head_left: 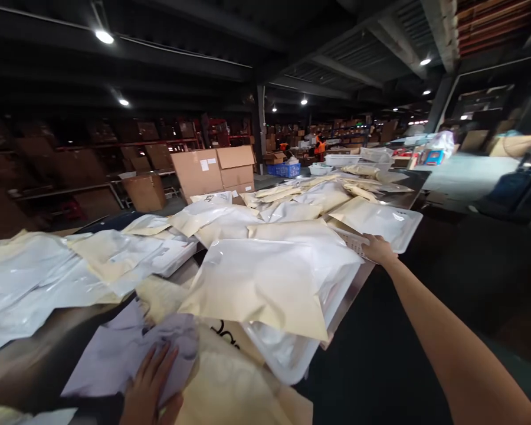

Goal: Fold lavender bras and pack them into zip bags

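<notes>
My left hand (153, 381) lies with its fingers stretched out on a lavender cloth (101, 354), which looks like a garment, at the lower left. Under and beside the cloth are cream plastic mailing bags (239, 383), one with black lettering. My right hand (379, 250), arm reaching forward, grips the edge of a white perforated plastic basket (353, 243). Bags with clear fronts hide most of that basket. Nearer to me, a large cream-and-clear bag (265, 277) lies across another white basket (287, 357), whose rounded corner sticks out.
More bags (39, 271) are heaped on the left, and others fill the table toward the back. Cardboard boxes (199, 174) and a blue crate (284, 170) stand behind. A person in an orange vest (320, 147) is far off. Dark floor lies to the right.
</notes>
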`<state>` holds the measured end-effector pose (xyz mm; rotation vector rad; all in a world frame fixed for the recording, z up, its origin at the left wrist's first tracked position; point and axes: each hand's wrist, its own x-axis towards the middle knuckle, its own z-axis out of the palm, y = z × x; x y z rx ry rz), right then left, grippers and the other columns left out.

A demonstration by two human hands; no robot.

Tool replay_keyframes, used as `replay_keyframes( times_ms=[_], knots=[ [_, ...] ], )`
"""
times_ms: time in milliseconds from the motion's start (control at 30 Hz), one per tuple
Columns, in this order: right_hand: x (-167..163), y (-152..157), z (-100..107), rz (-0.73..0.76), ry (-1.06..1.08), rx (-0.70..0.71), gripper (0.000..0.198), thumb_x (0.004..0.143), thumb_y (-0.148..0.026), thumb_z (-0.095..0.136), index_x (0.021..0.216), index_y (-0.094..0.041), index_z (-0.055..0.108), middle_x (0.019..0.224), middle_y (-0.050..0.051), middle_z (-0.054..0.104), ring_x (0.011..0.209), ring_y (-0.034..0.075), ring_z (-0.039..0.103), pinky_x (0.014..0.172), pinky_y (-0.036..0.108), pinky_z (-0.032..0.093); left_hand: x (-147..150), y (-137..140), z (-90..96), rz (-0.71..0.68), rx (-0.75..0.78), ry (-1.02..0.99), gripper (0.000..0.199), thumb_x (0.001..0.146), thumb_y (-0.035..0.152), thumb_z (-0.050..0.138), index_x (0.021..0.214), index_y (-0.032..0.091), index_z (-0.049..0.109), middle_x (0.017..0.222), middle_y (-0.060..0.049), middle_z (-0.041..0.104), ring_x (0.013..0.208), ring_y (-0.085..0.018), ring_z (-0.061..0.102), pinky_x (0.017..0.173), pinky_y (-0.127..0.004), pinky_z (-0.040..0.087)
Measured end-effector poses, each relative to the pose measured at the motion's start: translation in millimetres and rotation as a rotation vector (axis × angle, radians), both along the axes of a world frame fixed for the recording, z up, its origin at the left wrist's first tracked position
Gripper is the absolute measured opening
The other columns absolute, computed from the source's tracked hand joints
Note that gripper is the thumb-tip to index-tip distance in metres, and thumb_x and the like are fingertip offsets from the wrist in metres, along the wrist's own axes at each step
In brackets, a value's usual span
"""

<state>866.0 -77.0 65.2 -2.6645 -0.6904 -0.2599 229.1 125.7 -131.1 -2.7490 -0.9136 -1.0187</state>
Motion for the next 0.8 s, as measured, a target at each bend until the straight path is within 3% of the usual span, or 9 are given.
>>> replay_keyframes(
  times_ms=[100, 200, 300, 367, 433, 500, 600, 667, 800],
  knots=[
    [-27.8, -8.4, 12.0, 0.057, -0.061, 0.151, 0.056, 0.084, -0.026, 0.039, 0.136, -0.009, 0.051, 0.129, 0.024, 0.055, 0.120, 0.035, 0.055, 0.093, 0.049, 0.049, 5.6, -16.4, 16.9, 0.070, -0.131, 0.068, 0.060, 0.087, 0.037, 0.048, 0.145, 0.026, 0.045, 0.150, -0.010, 0.045, 0.142, -0.039, 0.032, 0.101, -0.064, 0.041],
    [-84.4, -24.1, 21.1, 0.146, -0.176, 0.391, 0.055, 0.084, -0.032, 0.040, 0.133, -0.010, 0.050, 0.127, 0.021, 0.057, 0.117, 0.032, 0.056, 0.095, 0.047, 0.049, 9.6, -27.6, 32.9, 0.133, -0.216, 0.146, 0.060, 0.087, 0.038, 0.047, 0.146, 0.027, 0.044, 0.153, -0.010, 0.040, 0.144, -0.039, 0.026, 0.104, -0.071, 0.033],
    [-186.3, -46.2, 8.4, 0.279, -0.393, 0.726, 0.050, 0.086, -0.040, 0.047, 0.129, -0.016, 0.052, 0.118, 0.019, 0.060, 0.115, 0.036, 0.056, 0.094, 0.055, 0.049, 13.8, -34.7, 45.4, 0.176, -0.235, 0.182, 0.061, 0.087, 0.033, 0.048, 0.147, 0.027, 0.042, 0.155, -0.010, 0.036, 0.146, -0.039, 0.021, 0.106, -0.076, 0.022],
    [-272.0, -57.9, -16.5, 0.530, -0.467, 0.741, 0.048, 0.090, -0.037, 0.048, 0.138, -0.030, 0.045, 0.115, 0.015, 0.062, 0.113, 0.035, 0.060, 0.094, 0.055, 0.051, 14.6, -41.8, 53.6, 0.204, -0.221, 0.160, 0.059, 0.088, 0.033, 0.050, 0.146, 0.027, 0.044, 0.155, -0.011, 0.036, 0.145, -0.041, 0.022, 0.106, -0.078, 0.017],
    [-355.6, -61.9, -48.4, 1.001, -0.351, 0.533, 0.056, 0.090, -0.039, 0.049, 0.143, -0.047, 0.036, 0.120, 0.011, 0.063, 0.116, 0.033, 0.061, 0.087, 0.052, 0.056, 9.8, -54.0, 63.0, 0.255, -0.204, 0.089, 0.055, 0.092, 0.037, 0.049, 0.145, 0.024, 0.046, 0.154, -0.014, 0.036, 0.144, -0.042, 0.026, 0.107, -0.078, 0.018],
    [-423.3, -55.8, -78.5, 1.215, -0.135, 0.160, 0.059, 0.093, -0.042, 0.045, 0.151, -0.042, 0.030, 0.148, 0.008, 0.047, 0.137, 0.036, 0.043, 0.106, 0.063, 0.041, -3.4, -72.7, 73.3, 0.292, -0.188, -0.004, 0.051, 0.096, 0.037, 0.042, 0.146, 0.022, 0.044, 0.154, -0.016, 0.037, 0.143, -0.040, 0.028, 0.108, -0.074, 0.023],
    [-480.6, -28.9, -108.1, 1.210, 0.079, -0.228, 0.074, 0.092, -0.061, 0.044, 0.156, -0.035, 0.020, 0.164, 0.009, 0.011, 0.148, 0.046, 0.007, 0.106, 0.080, 0.012, -40.0, -109.7, 82.9, 0.245, -0.136, -0.106, 0.054, 0.098, 0.033, 0.038, 0.151, 0.023, 0.033, 0.155, -0.015, 0.036, 0.144, -0.036, 0.029, 0.109, -0.067, 0.032],
    [-491.2, -5.8, -115.4, 1.184, 0.150, -0.327, 0.086, 0.086, -0.071, 0.047, 0.157, -0.033, 0.015, 0.163, 0.010, -0.001, 0.147, 0.048, -0.005, 0.101, 0.083, -0.002, -73.5, -131.4, 75.6, 0.196, -0.080, -0.141, 0.061, 0.096, 0.032, 0.041, 0.154, 0.028, 0.023, 0.155, -0.014, 0.036, 0.143, -0.036, 0.031, 0.108, -0.064, 0.037],
    [-478.3, 38.2, -103.0, 1.251, 0.287, -0.349, 0.094, 0.083, -0.077, 0.045, 0.156, -0.035, 0.004, 0.163, 0.009, -0.010, 0.146, 0.046, -0.013, 0.099, 0.082, -0.009, -138.6, -136.4, 18.4, 0.258, 0.091, -0.171, 0.077, 0.091, 0.027, 0.049, 0.156, 0.035, 0.007, 0.129, -0.017, 0.059, 0.116, -0.040, 0.060, 0.087, -0.060, 0.054]
  ],
)
